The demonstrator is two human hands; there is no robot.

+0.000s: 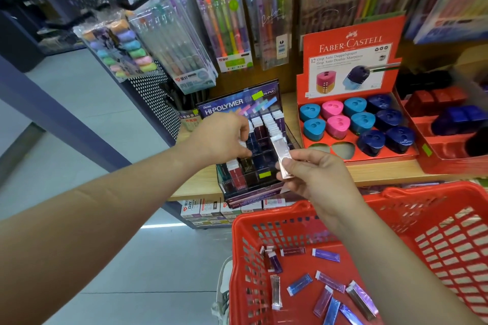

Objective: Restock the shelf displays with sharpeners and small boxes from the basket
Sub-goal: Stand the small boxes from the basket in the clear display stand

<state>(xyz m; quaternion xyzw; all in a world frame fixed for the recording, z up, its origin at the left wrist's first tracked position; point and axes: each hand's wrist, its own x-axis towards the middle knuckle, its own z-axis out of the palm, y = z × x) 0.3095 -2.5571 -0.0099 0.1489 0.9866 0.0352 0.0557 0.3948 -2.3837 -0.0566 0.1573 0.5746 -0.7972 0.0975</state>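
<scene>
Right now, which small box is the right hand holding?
The shiny pink box, pinched in the right hand over the display case; the other boxes lie loose in the red basket.

"Faber-Castell" on red sharpener display [351,42], "Hi-Polymer", seemingly, on eraser display [224,105]

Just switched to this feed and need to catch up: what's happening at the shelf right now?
A person is restocking the Hi-Polymer display. The right grip pinches a pink metallic small box by it; the left grip reaches in among the slotted boxes. More small boxes lie loose in the red basket below. The Faber-Castell sharpener tray shows two empty slots.
</scene>
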